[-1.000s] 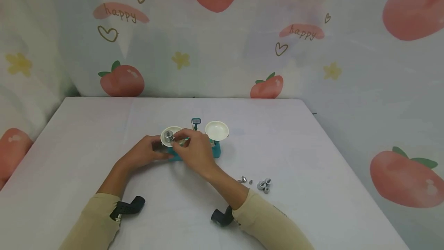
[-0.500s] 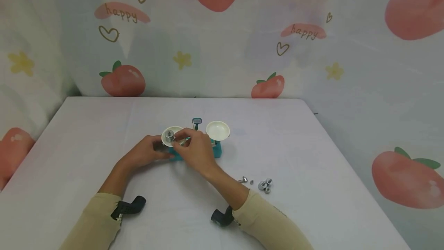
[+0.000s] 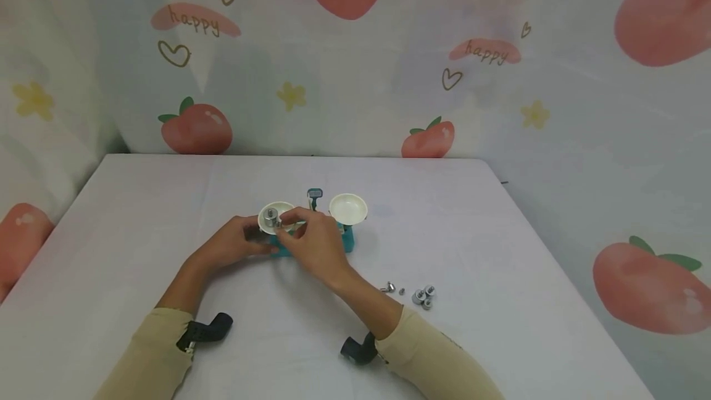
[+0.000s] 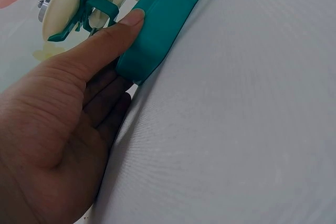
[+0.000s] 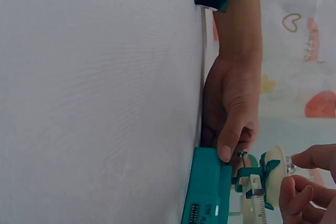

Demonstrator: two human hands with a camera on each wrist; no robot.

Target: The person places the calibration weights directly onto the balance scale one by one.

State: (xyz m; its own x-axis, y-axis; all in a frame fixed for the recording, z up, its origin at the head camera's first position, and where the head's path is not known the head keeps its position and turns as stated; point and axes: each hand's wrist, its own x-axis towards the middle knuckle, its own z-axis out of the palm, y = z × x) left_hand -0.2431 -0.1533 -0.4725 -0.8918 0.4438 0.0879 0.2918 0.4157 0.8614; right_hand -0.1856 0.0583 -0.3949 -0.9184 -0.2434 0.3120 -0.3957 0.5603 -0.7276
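Observation:
A teal balance scale [image 3: 348, 239] with two cream pans stands mid-table. Its left pan [image 3: 264, 227] bears a large silver weight [image 3: 270, 216]; the right pan [image 3: 348, 209] looks bare. My left hand [image 3: 230, 242] grips the left end of the teal base [image 4: 157, 35], thumb on the near face and fingers behind, as the left wrist view shows. Over the left pan, my right hand [image 3: 316, 242] pinches a small silver weight [image 3: 279, 225] between thumb and index finger, right beside the large one. The fingers mostly hide this small piece.
Several silver weights [image 3: 424, 296] stand grouped on the white table [image 3: 489, 338] at the right. Smaller metal pieces [image 3: 390, 287] lie just left of them, near the right forearm. Behind the table hangs a peach-patterned cloth [image 3: 355, 79].
Almost nothing differs. The right hand's fingers shift very slightly at the left pan, while the left hand keeps its grip on the base.

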